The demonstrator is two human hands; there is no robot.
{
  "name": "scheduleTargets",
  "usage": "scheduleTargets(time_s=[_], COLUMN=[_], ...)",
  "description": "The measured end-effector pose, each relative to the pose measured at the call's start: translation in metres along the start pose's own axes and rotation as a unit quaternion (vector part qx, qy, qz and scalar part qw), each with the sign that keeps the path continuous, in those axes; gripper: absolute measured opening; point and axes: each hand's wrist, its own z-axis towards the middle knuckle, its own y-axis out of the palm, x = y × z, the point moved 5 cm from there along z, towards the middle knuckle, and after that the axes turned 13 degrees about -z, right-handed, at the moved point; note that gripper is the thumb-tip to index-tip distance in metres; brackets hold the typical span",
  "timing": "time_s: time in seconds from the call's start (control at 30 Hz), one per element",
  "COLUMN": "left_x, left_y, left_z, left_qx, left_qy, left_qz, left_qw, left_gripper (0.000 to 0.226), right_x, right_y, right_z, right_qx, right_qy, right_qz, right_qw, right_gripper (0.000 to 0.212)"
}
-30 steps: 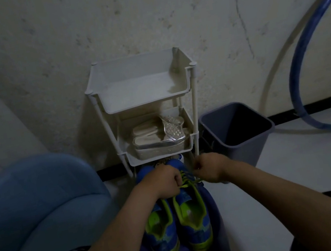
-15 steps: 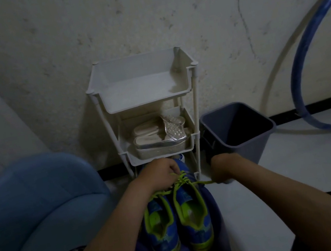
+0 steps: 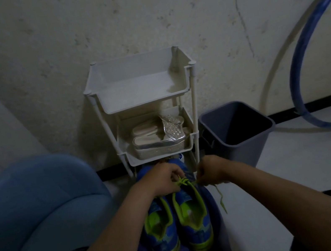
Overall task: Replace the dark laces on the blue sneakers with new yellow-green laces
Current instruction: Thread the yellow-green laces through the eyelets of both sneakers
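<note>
**Lacing the sneaker in front of the shelf rack**

A white shelf rack (image 3: 142,89) stands against the wall and serves as the reference point. Directly in front of its lowest tier, a pair of blue sneakers (image 3: 194,215) sits side by side, toes toward the rack and lime-lined openings facing up. They rest on a dark blue stool (image 3: 213,203).

Both hands meet over the toe end of the sneaker lying to the rack's right. The left hand (image 3: 163,179) has its fingers curled and pinches the yellow-green lace (image 3: 183,182) at the crossing. The right hand (image 3: 211,170) is also curled and pinches the other strand. That strand's free end dangles below this hand, off the side of the stool.

The rack's middle tier holds silver shoes (image 3: 158,137). A grey bin (image 3: 236,132) stands just to the right of the rack, and a hoop (image 3: 293,80) leans on the wall farther right. A blue chair (image 3: 30,204) lies to the rack's left front.
</note>
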Motion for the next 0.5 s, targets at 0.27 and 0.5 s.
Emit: scheduleTargets(time_s=[0.27,0.5], left_x=[-0.011,-0.013], left_y=[0.005,0.004], left_z=[0.003,0.002], left_qx=[-0.029,-0.038], left_qy=[-0.053,-0.073], left_qz=[0.006,0.001], left_qw=[0.998,0.997], left_gripper=[0.052,0.053], right_x=[0.025,0.020], right_y=[0.009,0.007], right_z=[-0.001,0.001], right_qx=[-0.070,-0.087], right_qy=[0.074,0.082], right_qz=[-0.077,-0.010], right_qw=[0.992,0.993], right_gripper=[0.022,0.019])
